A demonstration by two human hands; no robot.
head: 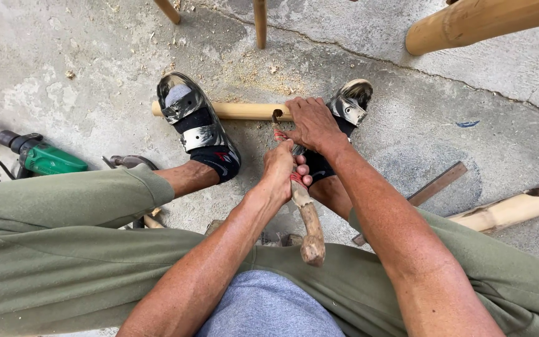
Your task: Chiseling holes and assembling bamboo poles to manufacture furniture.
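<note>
At the bottom of the frame both forearms run up from the lap, and the lower end of the wooden-handled tool [307, 215] juts out below the left hand [280, 168], which is wrapped tight round the handle. The blade is mostly hidden behind both hands, so its shape is hard to make out. The right hand [312, 123] presses down flat, fingers closed over the tool's top where it meets the bamboo pole [244, 111] at centre frame. That pole is pale tan, lying crosswise under two sandalled feet. A green drill [45, 157] lies at the left edge, partly cut off. Thicker bamboo [481, 22] crosses the upper right corner
</note>
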